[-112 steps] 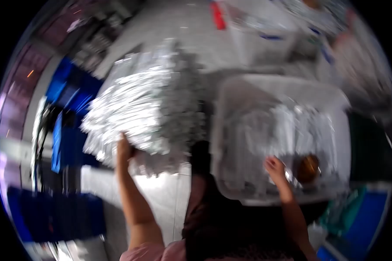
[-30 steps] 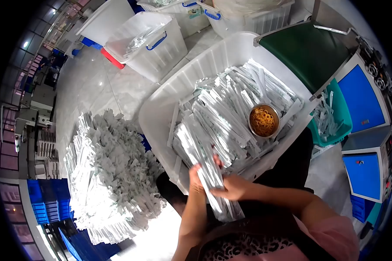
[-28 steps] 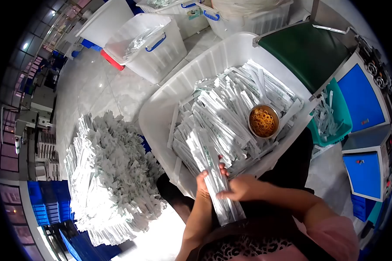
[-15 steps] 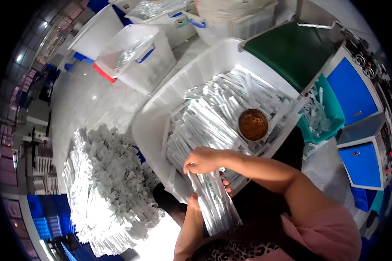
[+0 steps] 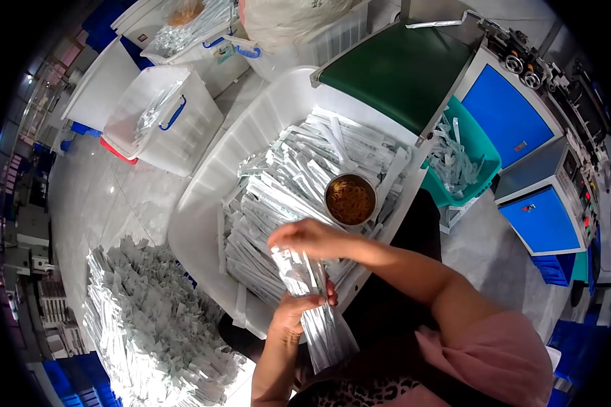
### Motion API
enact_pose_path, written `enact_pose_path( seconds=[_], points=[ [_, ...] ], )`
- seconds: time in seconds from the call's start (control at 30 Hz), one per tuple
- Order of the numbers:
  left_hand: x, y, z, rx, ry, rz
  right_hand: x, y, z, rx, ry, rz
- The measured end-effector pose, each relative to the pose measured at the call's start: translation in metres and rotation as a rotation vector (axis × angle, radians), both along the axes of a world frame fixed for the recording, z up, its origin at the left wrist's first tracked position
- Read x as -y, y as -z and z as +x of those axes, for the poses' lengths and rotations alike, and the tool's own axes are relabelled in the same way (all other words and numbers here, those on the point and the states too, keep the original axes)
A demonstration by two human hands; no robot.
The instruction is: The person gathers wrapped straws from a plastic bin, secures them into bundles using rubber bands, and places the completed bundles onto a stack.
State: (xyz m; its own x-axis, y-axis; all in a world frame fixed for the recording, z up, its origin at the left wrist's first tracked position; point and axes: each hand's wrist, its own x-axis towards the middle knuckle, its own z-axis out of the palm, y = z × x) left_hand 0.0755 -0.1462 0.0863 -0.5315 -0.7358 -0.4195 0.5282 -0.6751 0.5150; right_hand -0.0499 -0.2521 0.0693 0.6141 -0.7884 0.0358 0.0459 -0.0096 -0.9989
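My left hand (image 5: 297, 309) is wrapped round a bundle of long, thin silver packets (image 5: 324, 332), thumb across the front and fingertips showing on the far side. The bundle slants from my lap towards the tub. Over its upper end is my right hand (image 5: 307, 237), fingers bent down and slightly blurred; what they hold is hidden. Beyond, a large white tub (image 5: 200, 193) holds many loose packets (image 5: 275, 197) of the same kind. A round metal bowl (image 5: 350, 199) with thin brown-orange loops, like rubber bands, sits on those packets.
A tall heap of silver packets (image 5: 153, 319) stands at left. White bins (image 5: 183, 146) with blue handles are at the back. A green conveyor belt (image 5: 400, 74) overhangs the tub. To the right are a teal basket (image 5: 478, 176) of packets and a blue-panelled machine (image 5: 506, 112).
The view has shifted, so the surroundings sit further left. My right hand has loosened from its pinch at the bundle's top edge and lies over the upper end. My left hand keeps the bundle.
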Motion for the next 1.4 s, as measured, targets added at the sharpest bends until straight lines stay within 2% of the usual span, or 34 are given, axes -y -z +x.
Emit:
enact_pose_path(
  seconds=[0.03, 0.07, 0.1, 0.17, 0.27, 0.4, 0.43, 0.53, 0.57, 0.63, 0.87, 0.93, 0.97, 1.03, 1.07, 1.1, 1.2, 1.3, 1.37, 1.4],
  points=[
    [-0.002, -0.005, 0.000, 0.010, -0.070, -0.014, 0.011, 0.014, -0.016, 0.088, 0.082, 0.183],
    [-0.004, -0.003, 0.005, -0.054, -0.123, -0.037, 0.021, 0.048, -0.033, -0.074, 0.368, 0.057],
    [-0.005, 0.001, 0.011, -0.116, -0.174, -0.063, 0.025, 0.049, -0.052, -0.679, 0.497, -0.177],
    [-0.003, 0.000, 0.022, -0.006, -0.245, -0.034, 0.028, 0.089, -0.073, -1.276, 0.266, -0.274],
    [-0.003, 0.000, 0.029, 0.036, -0.361, -0.055, 0.021, 0.107, -0.075, -1.328, 0.348, -0.373],
    [-0.003, -0.005, 0.033, 0.102, -0.461, -0.123, 0.028, 0.114, -0.077, -1.287, 0.608, -0.462],
    [-0.002, -0.006, 0.033, 0.103, -0.462, -0.125, 0.029, 0.115, -0.079, -1.286, 0.608, -0.463],
    [0.000, -0.007, 0.028, 0.092, -0.501, -0.113, 0.034, 0.122, -0.088, -1.037, 0.726, -0.269],
    [0.000, -0.005, 0.026, 0.089, -0.497, -0.108, 0.035, 0.117, -0.090, -1.043, 0.728, -0.265],
    [0.000, -0.003, 0.023, 0.046, -0.474, -0.084, 0.036, 0.102, -0.093, -0.942, 0.601, 0.039],
    [-0.001, -0.010, 0.019, 0.067, -0.462, -0.083, 0.034, 0.124, -0.093, -0.846, 0.719, -0.152],
    [0.000, -0.015, 0.015, 0.097, -0.448, -0.106, 0.023, 0.073, -0.076, -0.711, 0.611, -0.047],
    [0.001, -0.017, 0.013, 0.122, -0.417, -0.135, 0.010, 0.059, -0.059, -0.570, 0.563, -0.205],
    [0.002, -0.020, 0.008, 0.167, -0.370, -0.089, -0.023, 0.003, -0.022, -0.346, 0.312, -0.279],
    [0.002, -0.019, 0.008, 0.246, -0.353, -0.085, -0.041, -0.017, -0.009, -0.309, 0.305, -0.434],
    [0.001, -0.021, 0.010, 0.318, -0.326, -0.098, -0.051, -0.027, -0.002, -0.418, 0.333, -0.489],
    [0.000, -0.036, 0.011, 0.421, -0.378, -0.089, -0.055, -0.046, 0.000, -0.439, 0.263, -0.619],
    [-0.008, -0.027, 0.018, 0.356, -0.407, -0.105, -0.057, -0.048, 0.003, -0.480, 0.212, -0.733],
    [-0.012, -0.022, 0.024, 0.320, -0.434, -0.127, -0.053, -0.050, 0.005, -0.452, 0.149, -0.914],
    [-0.015, -0.023, 0.023, 0.224, -0.478, -0.109, -0.046, -0.050, 0.007, -0.472, 0.161, -0.940]
  ],
)
